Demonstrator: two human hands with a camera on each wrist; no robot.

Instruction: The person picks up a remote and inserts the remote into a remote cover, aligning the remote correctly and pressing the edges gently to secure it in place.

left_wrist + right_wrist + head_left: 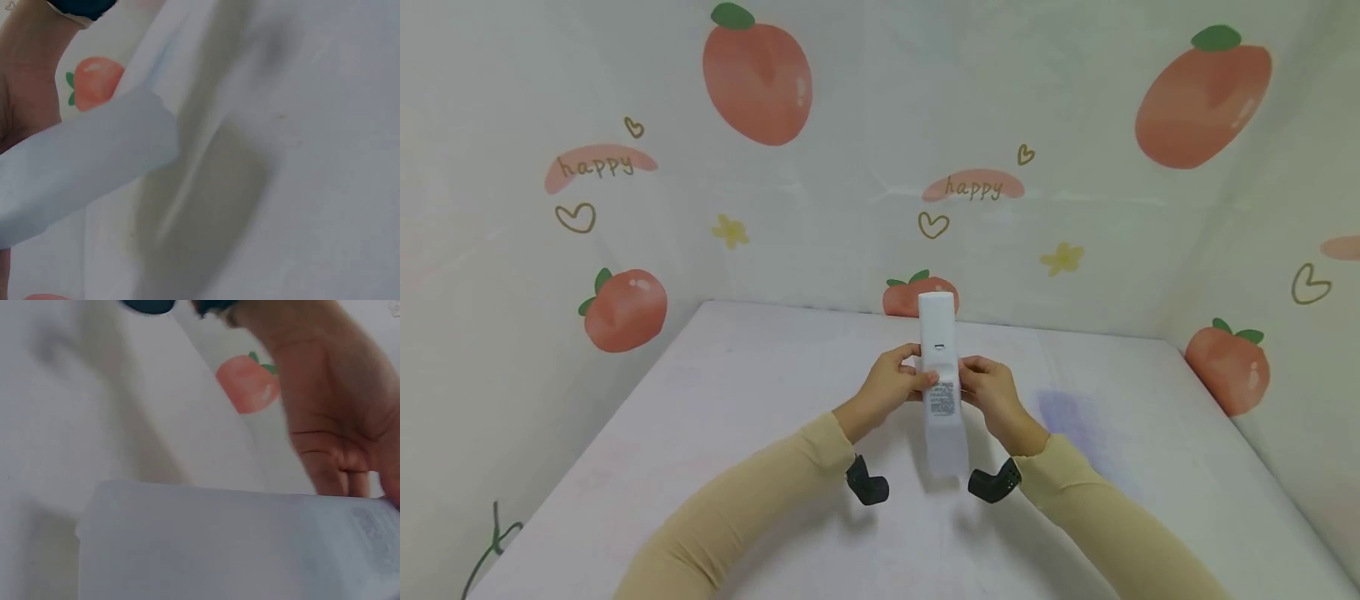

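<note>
A long white plastic device (937, 367) is held upright between both hands over the table. It bears a small slot high on its face, a grey printed label and a paler, translucent lower section. My left hand (891, 385) grips its left side, thumb across the face beside the label and fingers behind. From the right, my right hand (992, 390) holds its edge with curled fingers. In the left wrist view, the pale end of the device (94, 159) juts out past the palm. The right wrist view has its translucent part (206, 544) up close, some fingers hidden behind it.
A white cloth covers the table (760, 367), with a bluish patch (1071, 421) at right. Behind hangs a white curtain (850, 167) printed with fruit and hearts. Black wrist cameras (867, 482) sit below both wrists. A green cord (493, 537) lies at the left edge.
</note>
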